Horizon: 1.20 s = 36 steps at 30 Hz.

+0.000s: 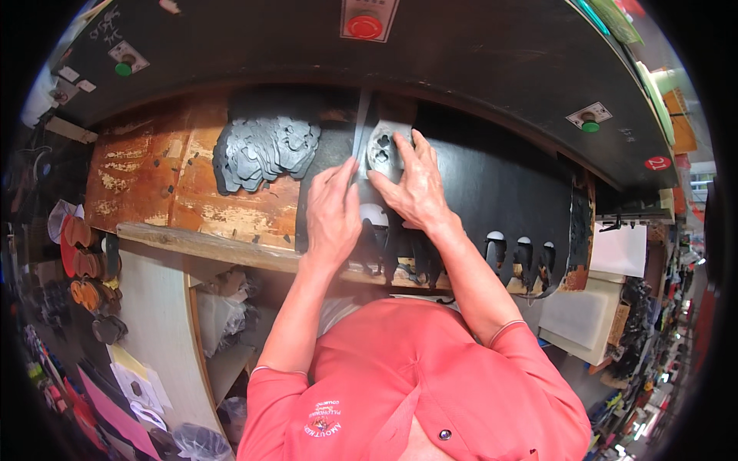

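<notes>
Pale grey, metal-looking oval piece (382,149) with cut-out holes is sitting on the black mat (477,165) of the tabletop (157,180), roughly mid-bench; the right hand (415,184) has it, thumb at the near end and forefinger on the right side, so those fingers look closed on it, with the rest fanned out to the right; the left hand (333,211) is just beside it, fingers stretched forward next to a narrow pale strip (359,129), and honestly I can't tell if they're gripping that or just resting there. Off to the left on scuffed wood there's a messy heap of dark grey cut pieces (265,151), overlapping each other; along the front edge to the right, three white-topped black things (524,250) stand in a row; the dark panel (254,50) at the far side carries a red button (364,28) and two green buttons (590,125).
</notes>
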Motion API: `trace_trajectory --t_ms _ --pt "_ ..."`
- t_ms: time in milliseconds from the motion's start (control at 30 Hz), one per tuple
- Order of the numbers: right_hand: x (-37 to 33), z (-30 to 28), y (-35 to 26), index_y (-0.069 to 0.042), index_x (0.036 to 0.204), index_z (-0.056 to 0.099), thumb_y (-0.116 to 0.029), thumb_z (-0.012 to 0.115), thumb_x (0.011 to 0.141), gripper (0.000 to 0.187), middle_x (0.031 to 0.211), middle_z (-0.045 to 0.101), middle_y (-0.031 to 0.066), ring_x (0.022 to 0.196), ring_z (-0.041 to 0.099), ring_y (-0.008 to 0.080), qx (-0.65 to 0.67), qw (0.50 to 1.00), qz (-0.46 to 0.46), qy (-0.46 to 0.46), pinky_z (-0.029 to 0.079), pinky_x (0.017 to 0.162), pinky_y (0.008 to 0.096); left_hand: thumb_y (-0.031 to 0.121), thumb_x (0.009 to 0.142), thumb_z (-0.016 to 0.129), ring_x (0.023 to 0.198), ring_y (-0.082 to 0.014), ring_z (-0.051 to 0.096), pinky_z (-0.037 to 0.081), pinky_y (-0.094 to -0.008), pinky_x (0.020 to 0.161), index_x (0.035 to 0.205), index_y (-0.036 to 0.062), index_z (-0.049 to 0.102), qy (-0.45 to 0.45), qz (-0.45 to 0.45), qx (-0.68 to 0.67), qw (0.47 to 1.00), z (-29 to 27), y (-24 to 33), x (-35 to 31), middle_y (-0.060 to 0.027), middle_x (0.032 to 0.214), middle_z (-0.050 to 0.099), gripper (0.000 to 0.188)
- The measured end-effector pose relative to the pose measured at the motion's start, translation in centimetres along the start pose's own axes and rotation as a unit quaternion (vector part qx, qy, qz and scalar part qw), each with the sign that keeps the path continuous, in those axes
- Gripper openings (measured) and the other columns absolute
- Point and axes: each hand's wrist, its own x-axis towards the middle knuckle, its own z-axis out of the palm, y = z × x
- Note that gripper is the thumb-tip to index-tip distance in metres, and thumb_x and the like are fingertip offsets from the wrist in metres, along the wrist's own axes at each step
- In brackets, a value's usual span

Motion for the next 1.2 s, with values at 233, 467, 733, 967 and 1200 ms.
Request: trace_trajectory --t_ms 233,467,733,967,1200 --pt "1.0 0.4 -1.2 0.0 0.148 0.06 -0.03 0.086 0.077 0.081 0.155 0.045 0.0406 0.145 0.047 0.0503 0.022 0.998 0.056 0.014 0.041 0.122 0.0505 -0.006 0.096 0.067 0.114 -0.0329 0.066 0.052 -0.044 0.1 0.14 0.0064 0.064 -0.022 0.006 0.066 0.998 1.5 -2.1 1.8 -0.0076 0.119 0.079 0.046" --pt "0.8 -3.7 2.4 0.007 0.156 0.049 -0.006 0.084 0.085 0.08 0.146 0.061 0.0161 0.133 0.06 0.0207 0.541 0.821 0.18 -0.03 0.047 0.114 0.0342 0.004 0.097 0.071 0.114 -0.0336 0.066 0.05 -0.0441 0.098 0.137 0.0076 0.066 -0.037 0.039 0.156 0.986 0.7 -1.0 2.3 -0.0086 0.112 0.079 0.041" --pt "0.3 -4.1 4.6 0.007 0.156 0.048 -0.01 0.08 0.088 0.076 0.152 0.055 0.0176 0.14 0.055 0.0256 0.631 0.75 0.197 -0.011 0.044 0.116 0.0378 0.03 0.09 0.087 0.085 -0.022 0.07 0.058 -0.0346 0.077 0.127 0.0012 0.072 -0.191 -0.123 -0.171 0.959 4.5 3.2 5.0 -0.012 0.102 0.076 0.049" --pt "0.3 -3.9 5.5 0.007 0.157 0.047 -0.012 0.075 0.091 0.074 0.151 0.056 0.0177 0.132 0.06 0.0239 0.671 0.712 0.206 0.002 0.047 0.114 0.0368 0.017 0.102 0.077 0.074 -0.0074 0.066 0.057 -0.0255 0.068 0.12 -0.0011 0.078 -0.178 -0.302 -0.27 0.897 4.4 2.1 4.1 -0.0023 0.091 0.077 0.025" --pt "0.4 -3.5 5.5 0.009 0.157 0.044 -0.02 0.078 0.088 0.082 0.155 0.052 0.022 0.143 0.053 0.0273 0.656 0.731 0.188 0.005 0.041 0.121 0.0385 0.017 0.109 0.067 0.064 -0.0062 0.065 0.054 -0.0212 0.056 0.111 0.0013 0.079 0.013 -0.29 -0.144 0.946 -0.6 -3.3 5.8 -0.0027 0.085 0.074 0.019"
